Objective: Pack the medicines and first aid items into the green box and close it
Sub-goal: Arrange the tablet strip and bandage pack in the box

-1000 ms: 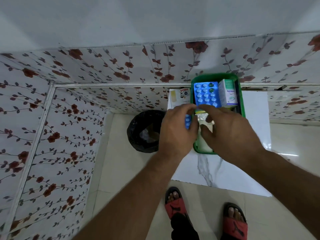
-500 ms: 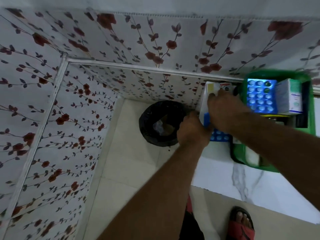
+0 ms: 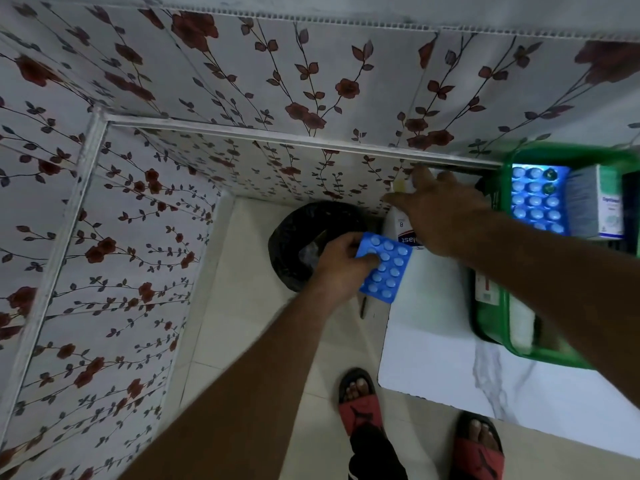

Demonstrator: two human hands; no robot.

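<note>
My left hand [image 3: 341, 268] grips a blue blister strip of white tablets [image 3: 384, 268] at the left edge of the white marble table [image 3: 446, 341]. My right hand [image 3: 440, 213] lies spread, fingers apart, over a white plaster pack [image 3: 403, 230] at the table's back left; whether it grips the pack I cannot tell. The open green box [image 3: 498, 327] stands to the right, under my right forearm. Inside it lie another blue blister strip [image 3: 538, 199] and a white medicine carton [image 3: 595, 206].
A black-lined waste bin [image 3: 294, 244] stands on the tiled floor just left of the table. Floral-patterned walls [image 3: 138, 254] close in at the back and left. My feet in red sandals [image 3: 360, 403] are below the table's front edge.
The view has swung left. My left hand has drawn the blue strip clear of the table's left edge. My right hand left the box and now rests on the plaster pack.
</note>
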